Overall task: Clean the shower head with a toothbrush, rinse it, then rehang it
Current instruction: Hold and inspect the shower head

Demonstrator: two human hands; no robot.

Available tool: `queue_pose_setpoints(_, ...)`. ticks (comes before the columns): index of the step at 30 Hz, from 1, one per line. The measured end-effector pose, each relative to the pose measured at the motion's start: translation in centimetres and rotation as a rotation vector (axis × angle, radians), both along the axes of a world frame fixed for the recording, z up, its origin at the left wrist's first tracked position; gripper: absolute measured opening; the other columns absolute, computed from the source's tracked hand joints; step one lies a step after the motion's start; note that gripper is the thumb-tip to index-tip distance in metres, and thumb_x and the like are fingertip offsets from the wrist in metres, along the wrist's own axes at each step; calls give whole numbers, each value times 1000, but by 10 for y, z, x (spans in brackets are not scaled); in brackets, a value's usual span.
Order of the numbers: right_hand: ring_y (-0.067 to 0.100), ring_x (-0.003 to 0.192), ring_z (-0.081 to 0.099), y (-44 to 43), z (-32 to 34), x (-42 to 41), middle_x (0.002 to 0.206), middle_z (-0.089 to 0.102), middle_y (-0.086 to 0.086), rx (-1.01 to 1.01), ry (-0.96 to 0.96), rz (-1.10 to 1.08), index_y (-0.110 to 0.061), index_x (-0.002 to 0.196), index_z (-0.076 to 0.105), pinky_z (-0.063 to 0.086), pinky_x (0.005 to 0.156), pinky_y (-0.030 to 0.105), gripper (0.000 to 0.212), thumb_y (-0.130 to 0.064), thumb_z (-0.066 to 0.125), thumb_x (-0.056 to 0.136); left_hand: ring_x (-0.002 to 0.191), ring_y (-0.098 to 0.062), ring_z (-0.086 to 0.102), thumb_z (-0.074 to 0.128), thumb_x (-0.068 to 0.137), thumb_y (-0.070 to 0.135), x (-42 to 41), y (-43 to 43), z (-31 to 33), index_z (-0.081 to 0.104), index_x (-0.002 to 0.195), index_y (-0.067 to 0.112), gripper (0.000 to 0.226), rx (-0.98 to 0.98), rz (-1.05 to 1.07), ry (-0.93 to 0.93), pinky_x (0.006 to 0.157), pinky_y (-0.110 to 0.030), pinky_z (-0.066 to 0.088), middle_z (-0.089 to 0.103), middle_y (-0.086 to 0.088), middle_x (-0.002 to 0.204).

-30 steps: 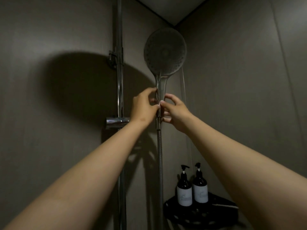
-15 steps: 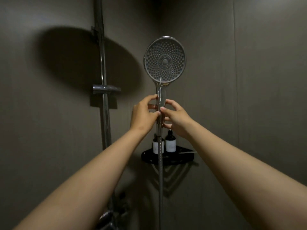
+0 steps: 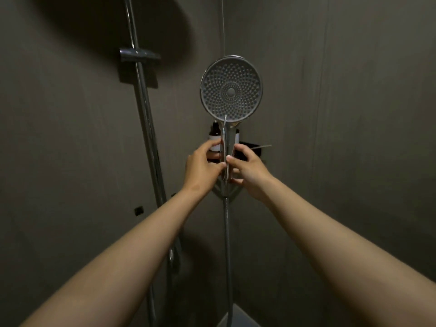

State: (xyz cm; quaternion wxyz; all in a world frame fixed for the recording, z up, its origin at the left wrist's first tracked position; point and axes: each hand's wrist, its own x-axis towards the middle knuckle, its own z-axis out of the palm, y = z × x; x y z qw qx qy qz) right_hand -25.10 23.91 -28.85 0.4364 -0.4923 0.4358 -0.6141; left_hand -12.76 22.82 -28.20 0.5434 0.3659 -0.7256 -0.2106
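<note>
Left grip (image 3: 201, 168), right grip (image 3: 251, 171) — pinching shower head (image 3: 231, 90).

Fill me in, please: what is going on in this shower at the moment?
A person holds the shower head upright by its handle, nozzle face toward the camera. The left hand and the right hand grip the handle from either side, and the hose hangs down below them. The head is off the holder on the rail, up to the left. Neither hand holds a toothbrush. Behind the hands, a bottle stands on a dark corner shelf.
</note>
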Motion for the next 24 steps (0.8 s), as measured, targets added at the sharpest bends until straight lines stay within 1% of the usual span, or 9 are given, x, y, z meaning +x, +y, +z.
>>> queue_pose_setpoints(3,14,79,63,12,-40,8,104,63,4,43,-30,-8,-23,129,46,52,65,28,39,-10,54,93,88,5,59,68,78,-3,9,12,-36,55,127,18,54,48,-55,-24,72,-9,53,62,7,104)
queue_pose_setpoints(6,17,86,64,23,-82,15,106,64,5,111,-14,-24,-22,134,44,54,78,37,44,-11,54,93,90,4,60,67,78,-3,18,20,-75,56,127,17,54,111,-82,-44,71,-5,50,64,4,108)
queue_pose_setpoints(11,14,80,63,44,-132,30,93,65,4,200,-67,-64,-19,135,42,55,71,32,45,-7,53,93,100,-6,60,64,78,-10,26,31,-129,55,127,12,55,232,-145,-40,69,-6,50,61,2,113)
queue_pose_setpoints(14,22,88,63,48,-159,35,101,66,15,267,-69,-110,-18,136,41,54,81,43,46,-4,52,93,94,-9,65,62,80,-9,28,27,-162,54,127,16,54,350,-177,-36,69,-12,54,63,-2,110)
queue_pose_setpoints(16,21,85,62,52,-175,38,102,66,19,303,-77,-136,-17,136,41,52,86,45,46,-3,52,93,93,-16,68,61,81,-9,28,23,-184,53,126,19,54,426,-196,-25,69,-17,57,65,-7,111)
queue_pose_setpoints(18,15,73,60,55,-193,40,88,65,9,329,-88,-158,-15,135,41,54,75,34,45,-2,51,93,94,-18,68,59,81,-10,27,22,-204,53,126,18,54,489,-205,-30,73,-21,58,65,-9,113)
queue_pose_setpoints(20,11,68,58,60,-212,41,79,60,3,359,-102,-184,-14,132,43,52,64,24,42,-1,50,93,87,-15,68,57,81,-11,25,22,-226,54,125,17,53,545,-211,-25,73,-23,58,66,-12,111)
queue_pose_setpoints(22,11,68,57,63,-231,41,78,59,4,387,-129,-214,-12,132,43,50,62,23,41,0,50,93,83,-14,66,57,79,-13,21,25,-244,55,124,15,53,589,-211,-16,72,-24,58,68,-16,108)
queue_pose_setpoints(24,13,69,57,66,-249,41,84,62,12,408,-172,-235,-10,132,43,49,65,26,40,1,49,93,83,-14,66,56,78,-15,16,30,-258,56,123,13,53,633,-214,-3,71,-24,57,68,-18,104)
